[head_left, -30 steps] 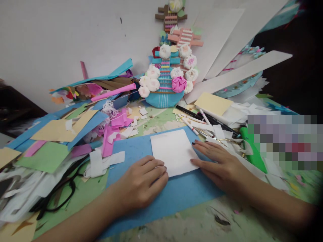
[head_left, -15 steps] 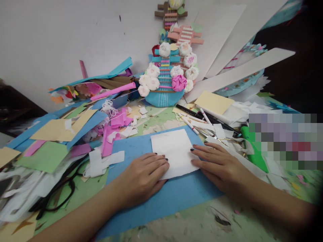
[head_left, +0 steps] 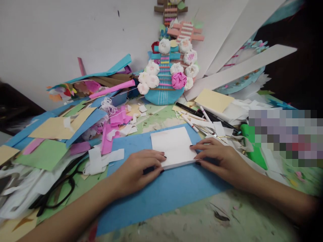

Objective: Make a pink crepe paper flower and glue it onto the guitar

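A roughly square piece of white paper (head_left: 174,144) lies on a blue sheet (head_left: 141,205). Its near edge is raised in a narrow strip. At its near left corner, my left hand (head_left: 143,168) is closed on the edge, fingers on top and thumb at the front. My right hand (head_left: 219,158) grips the near right corner between thumb and fingers, with the other fingers on the right side of the paper.
Behind the sheet stands a blue paper guitar (head_left: 164,95) with paper flowers. Pens (head_left: 189,109) and a green roll (head_left: 254,151) lie to the right. Black-framed glasses (head_left: 68,198), pink crepe scraps (head_left: 109,136) and a green paper piece (head_left: 45,154) are on the left.
Both hands have shifted from lying flat on the white paper to pinching its near corners. The near edge has been turned up into a strip.
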Motion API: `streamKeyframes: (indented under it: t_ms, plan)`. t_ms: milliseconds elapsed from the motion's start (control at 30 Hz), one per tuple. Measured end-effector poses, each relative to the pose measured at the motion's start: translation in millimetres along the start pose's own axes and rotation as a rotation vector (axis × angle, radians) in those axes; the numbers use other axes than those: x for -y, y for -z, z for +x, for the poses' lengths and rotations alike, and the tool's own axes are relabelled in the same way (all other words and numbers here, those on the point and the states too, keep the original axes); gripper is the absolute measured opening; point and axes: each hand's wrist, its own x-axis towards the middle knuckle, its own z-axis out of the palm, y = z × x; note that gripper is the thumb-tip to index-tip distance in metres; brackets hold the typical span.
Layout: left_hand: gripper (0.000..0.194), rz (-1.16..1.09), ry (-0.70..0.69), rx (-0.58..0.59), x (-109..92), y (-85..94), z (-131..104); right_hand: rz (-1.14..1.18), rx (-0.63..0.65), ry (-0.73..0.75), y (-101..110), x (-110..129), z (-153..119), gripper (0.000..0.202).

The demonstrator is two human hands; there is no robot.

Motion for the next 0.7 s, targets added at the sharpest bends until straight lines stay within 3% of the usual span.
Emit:
streamKeyframes:
  t_ms: [233,433,700]
  plan:
    - [0.012,-0.128,0.220,0.030,-0.1,4.0,5.5,0.026,0.002,-0.114,0.0,-0.7,2.0,0.012]
    - [0.006,-0.145,0.230,0.047,-0.5,3.4,6.0,0.021,0.018,-0.145,-1.9,-3.4,3.7,0.012]
    - [0.013,-0.071,0.261,0.042,1.0,3.2,6.0,-0.010,-0.004,-0.143,-2.8,-4.0,4.2,0.018]
